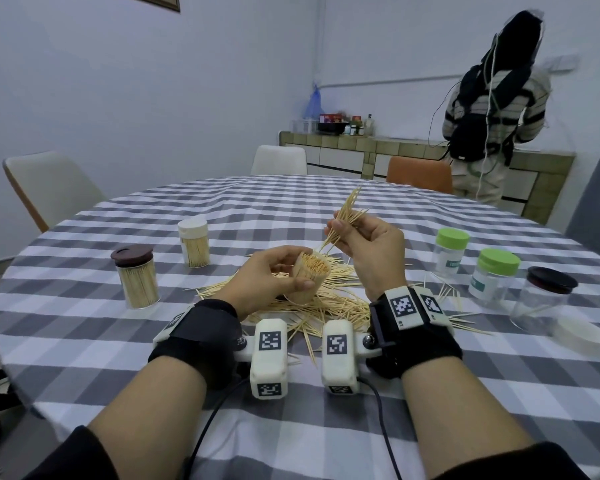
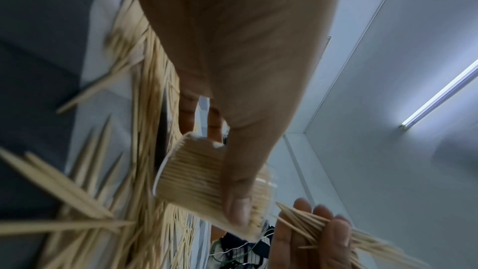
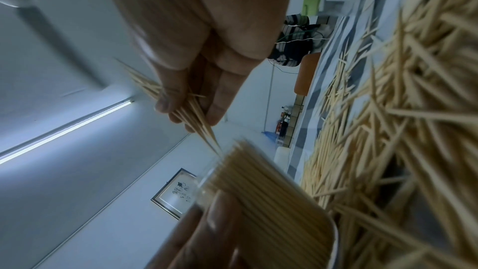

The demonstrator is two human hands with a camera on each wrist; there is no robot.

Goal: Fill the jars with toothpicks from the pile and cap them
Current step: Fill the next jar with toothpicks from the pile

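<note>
The jar [image 1: 308, 278] we are filling is sitting in our left hand [image 1: 267, 278], tipped toward the right and held just above the pile of toothpicks [image 1: 329, 306] on the checked tablecloth [image 1: 326, 427]. Our left fingers and thumb are curling round its clear wall, and it is already packed close to full, with the stick ends showing at its open mouth. Our right hand [image 1: 371, 251] is pinching a loose bundle of toothpicks [image 1: 347, 216] between thumb and fingers, the lower tips pointing down at the jar's mouth and the upper ends fanning out above the hand. In the right wrist view those tips are just reaching the jar's rim.

To our left we are seeing two capped, full jars: a brown-lidded jar [image 1: 137, 275] and a white-lidded jar [image 1: 194, 242]. To our right two green-lidded jars [image 1: 451, 251] and a dark-lidded jar [image 1: 542, 299] are standing nearly empty, with a loose white lid [image 1: 581, 334] lying beside the last.
</note>
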